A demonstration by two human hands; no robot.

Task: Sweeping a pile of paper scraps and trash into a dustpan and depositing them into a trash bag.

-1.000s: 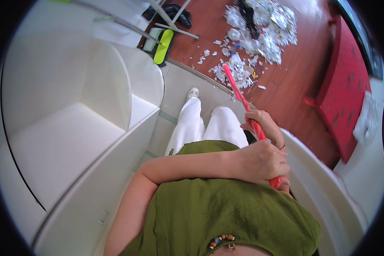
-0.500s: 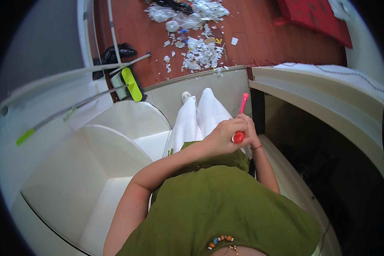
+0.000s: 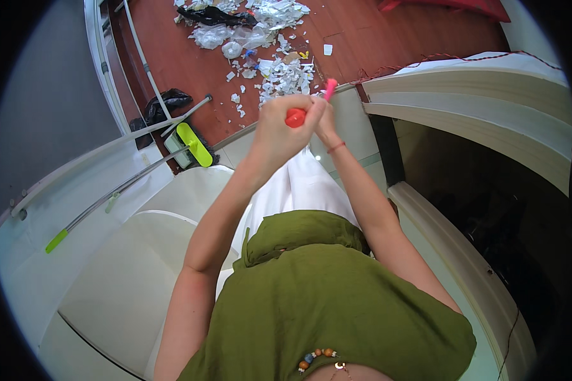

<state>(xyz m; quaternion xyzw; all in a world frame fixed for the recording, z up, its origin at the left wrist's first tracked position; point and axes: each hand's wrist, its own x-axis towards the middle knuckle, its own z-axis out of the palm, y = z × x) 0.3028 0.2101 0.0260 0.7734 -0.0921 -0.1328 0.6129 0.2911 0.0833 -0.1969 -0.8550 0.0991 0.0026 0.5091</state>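
In front of me, above my white trousers, my two hands meet around a stick-like object. My left hand (image 3: 278, 130) is wrapped round its rounded red end (image 3: 295, 117), which points up at me. Just behind it, partly covered, my right hand (image 3: 326, 126) is closed too, with a thin red cord at the wrist. A pink tip (image 3: 330, 90) sticks out beyond the right hand. Whether red end and pink tip are one piece is hidden by my fingers. Torn white paper scraps (image 3: 285, 79) lie on the floor beyond.
A bright green broom (image 3: 196, 145) leans at the left beside white curved shelves (image 3: 127, 279). Black plastic bags (image 3: 165, 106) and crumpled clear plastic (image 3: 213, 36) lie on the red-brown floor. To the right stands a curved pale counter (image 3: 476, 120) with a dark opening; red furniture (image 3: 451, 5) is far right.
Both hands, still together on the stick-like object, have moved forward and to the left, arms stretching out. The view has shifted, and the hands now come close below the paper scraps.
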